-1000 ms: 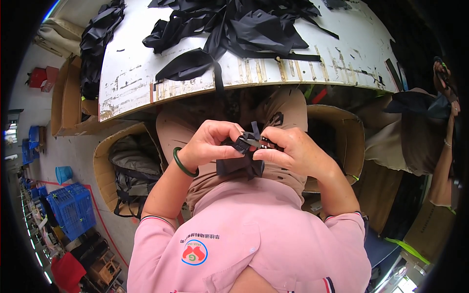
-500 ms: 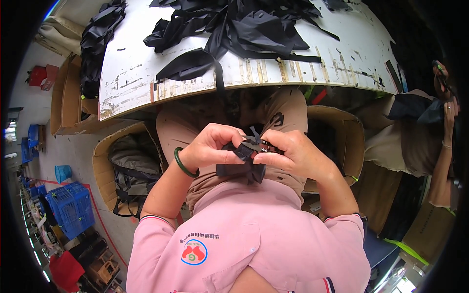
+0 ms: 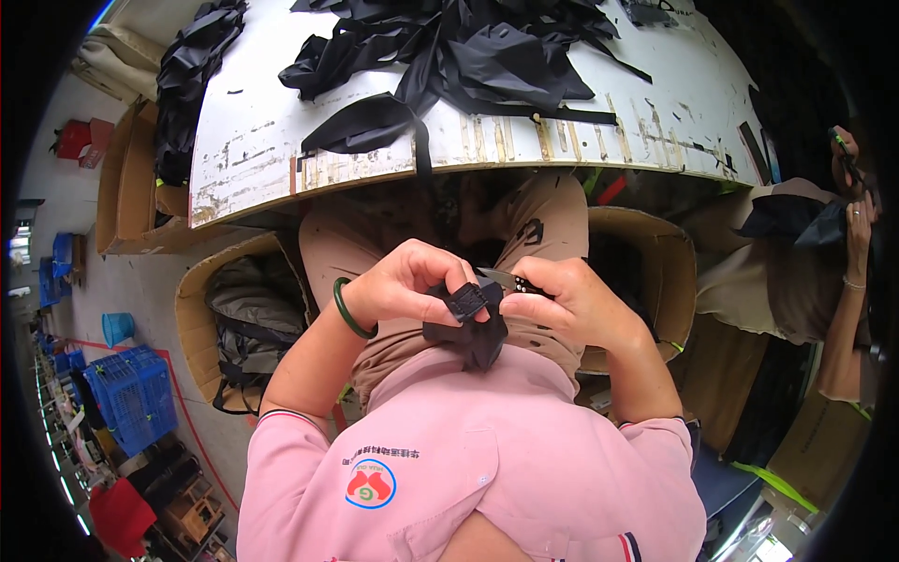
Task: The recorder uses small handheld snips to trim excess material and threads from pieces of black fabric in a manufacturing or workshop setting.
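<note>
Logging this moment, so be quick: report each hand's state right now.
Left hand: closed, pinching a black fabric piece.
Right hand: closed, holding a small black-handled cutting tool.

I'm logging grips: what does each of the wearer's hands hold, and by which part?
Left hand: black fabric, by its upper end, between thumb and fingers. Right hand: bladed tool, by its black handle.

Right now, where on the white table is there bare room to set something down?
The white table has two mostly bare patches: left, between the draped black fabric and the central fabric heap; right, between that heap and the table's right edge. Crowded: the table's middle, under the heap.
</note>
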`<state>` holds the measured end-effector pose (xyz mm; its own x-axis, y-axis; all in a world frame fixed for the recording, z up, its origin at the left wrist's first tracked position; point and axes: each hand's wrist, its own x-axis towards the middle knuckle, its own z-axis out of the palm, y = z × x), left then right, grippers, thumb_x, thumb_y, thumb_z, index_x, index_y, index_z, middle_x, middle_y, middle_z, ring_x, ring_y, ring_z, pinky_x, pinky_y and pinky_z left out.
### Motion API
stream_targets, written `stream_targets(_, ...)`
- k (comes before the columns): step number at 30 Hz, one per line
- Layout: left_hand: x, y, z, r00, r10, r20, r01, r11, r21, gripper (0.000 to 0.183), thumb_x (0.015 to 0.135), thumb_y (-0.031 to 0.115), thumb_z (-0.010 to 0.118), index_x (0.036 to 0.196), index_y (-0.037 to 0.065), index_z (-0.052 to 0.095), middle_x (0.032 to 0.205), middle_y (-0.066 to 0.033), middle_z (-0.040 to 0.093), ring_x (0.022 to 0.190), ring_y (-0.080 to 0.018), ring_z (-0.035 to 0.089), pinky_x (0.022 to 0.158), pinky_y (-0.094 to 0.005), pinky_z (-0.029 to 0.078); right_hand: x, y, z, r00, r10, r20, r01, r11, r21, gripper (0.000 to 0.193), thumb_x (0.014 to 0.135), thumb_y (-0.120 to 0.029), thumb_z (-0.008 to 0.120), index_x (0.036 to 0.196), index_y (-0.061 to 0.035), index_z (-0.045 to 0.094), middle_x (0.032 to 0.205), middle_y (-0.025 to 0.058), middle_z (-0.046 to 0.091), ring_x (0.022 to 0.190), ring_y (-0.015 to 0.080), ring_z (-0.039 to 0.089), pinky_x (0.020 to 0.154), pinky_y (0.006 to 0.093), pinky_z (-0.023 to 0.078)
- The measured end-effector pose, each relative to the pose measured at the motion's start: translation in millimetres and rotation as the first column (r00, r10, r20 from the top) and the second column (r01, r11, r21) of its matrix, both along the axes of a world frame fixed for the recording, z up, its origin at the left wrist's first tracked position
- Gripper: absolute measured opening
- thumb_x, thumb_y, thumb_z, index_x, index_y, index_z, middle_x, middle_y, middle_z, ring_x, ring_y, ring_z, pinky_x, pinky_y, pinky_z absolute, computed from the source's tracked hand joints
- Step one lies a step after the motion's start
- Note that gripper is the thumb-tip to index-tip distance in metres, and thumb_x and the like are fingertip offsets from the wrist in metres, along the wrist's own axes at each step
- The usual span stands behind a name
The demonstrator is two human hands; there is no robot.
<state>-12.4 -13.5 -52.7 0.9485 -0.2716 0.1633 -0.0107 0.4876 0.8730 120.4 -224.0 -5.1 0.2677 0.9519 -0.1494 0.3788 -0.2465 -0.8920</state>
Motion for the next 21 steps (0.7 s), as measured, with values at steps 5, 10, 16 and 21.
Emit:
stream_targets(5,2.2,7.6,-5.6,0.967,-0.218,-0.135,0.188,0.96,-0.209,0.014,0.075,-0.003,0.071,0.088,-0.005,0.066,0.094,-0.0139,0.069,0.087,-0.0191,0.064,0.081,-0.0285,0.049,6.6,2.3,15.7,0.988,0.116,-0.099,-0.12,0.992,-0.036,0.036,0.084,-0.034,0.071,0.082,-0.0007,0.056,0.061,0.0138,0.054,0.054,0.0279,0.052,0.052,0.0358,0.04)
stream_targets(10,5.8,10.2,-4.9,0.914,-0.35,-0.204,0.291,0.918,-0.271,0.014,0.075,-0.002,0.071,0.087,-0.005,0.066,0.093,-0.0149,0.069,0.086,-0.018,0.065,0.081,-0.0273,0.049,9.2,6.5,22.3,0.972,0.233,-0.036,-0.236,0.967,-0.099,0.037,0.083,-0.037,0.071,0.084,-0.002,0.058,0.061,0.014,0.054,0.055,0.0295,0.055,0.052,0.0368,0.042)
stream_targets(16,9.1,9.1,-4.0,0.839,-0.461,-0.29,0.369,0.873,-0.319,0.012,0.076,-0.003,0.071,0.086,-0.004,0.065,0.091,-0.0136,0.07,0.085,-0.0163,0.067,0.081,-0.0261,0.051,8.1,11.1,20.9,0.946,0.317,0.065,-0.311,0.946,-0.094,0.037,0.082,-0.041,0.07,0.085,-0.0049,0.059,0.062,0.0124,0.056,0.057,0.0318,0.057,0.053,0.0395,0.043)
stream_targets(21,8.9,7.8,-4.6,0.821,-0.482,-0.304,0.397,0.867,-0.302,0.011,0.077,-0.003,0.07,0.087,-0.003,0.065,0.091,-0.0123,0.071,0.085,-0.0159,0.068,0.08,-0.0255,0.051,5.2,11.8,11.6,0.945,0.292,0.145,-0.298,0.954,0.019,0.032,0.079,-0.032,0.075,0.078,-0.0046,0.058,0.058,0.0066,0.053,0.049,0.0241,0.053,0.047,0.033,0.04)
